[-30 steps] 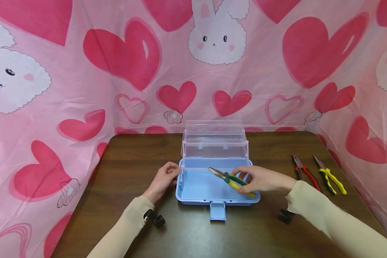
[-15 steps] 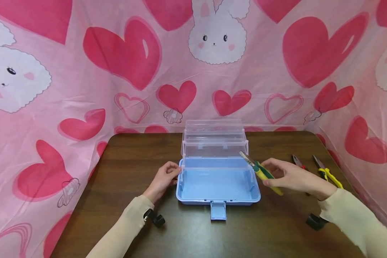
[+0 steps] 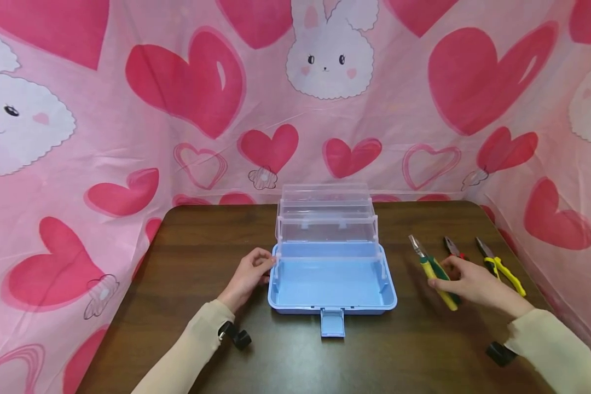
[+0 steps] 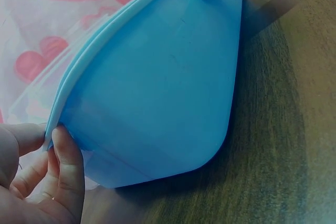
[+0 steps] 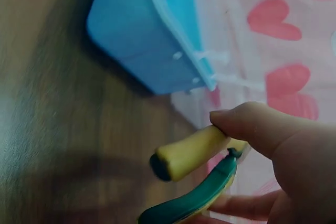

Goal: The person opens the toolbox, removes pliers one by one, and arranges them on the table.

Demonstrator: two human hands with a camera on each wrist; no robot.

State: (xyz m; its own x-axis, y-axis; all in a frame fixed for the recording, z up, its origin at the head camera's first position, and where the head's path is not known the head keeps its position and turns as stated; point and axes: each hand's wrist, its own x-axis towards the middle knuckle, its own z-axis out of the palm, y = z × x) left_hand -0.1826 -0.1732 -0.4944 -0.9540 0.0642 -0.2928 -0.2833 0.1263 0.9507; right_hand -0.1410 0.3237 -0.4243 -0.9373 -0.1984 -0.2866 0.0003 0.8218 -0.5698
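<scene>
A blue toolbox [image 3: 332,282] stands on the table with its clear tiered trays [image 3: 327,213] raised at the back and its front latch [image 3: 332,323] hanging down. My left hand [image 3: 248,273] pinches the toolbox's left rim; in the left wrist view, thumb and fingers [image 4: 68,156] meet on either side of that rim. To the right of the box, my right hand [image 3: 473,282] holds pliers [image 3: 435,276] with yellow and green handles, jaws pointing away from me. The right wrist view shows the thumb on the yellow handle [image 5: 191,153], with the green handle [image 5: 194,198] below.
Red-handled pliers [image 3: 452,246] lie beyond my right hand, partly hidden by it. Farther right lie yellow-and-black pliers [image 3: 502,268]. A pink curtain [image 3: 271,98] with hearts and rabbits hangs behind the brown wooden table [image 3: 207,235].
My right hand has carried the green-and-yellow pliers rightward, from over the toolbox to the right of it. My left hand has stayed on the rim.
</scene>
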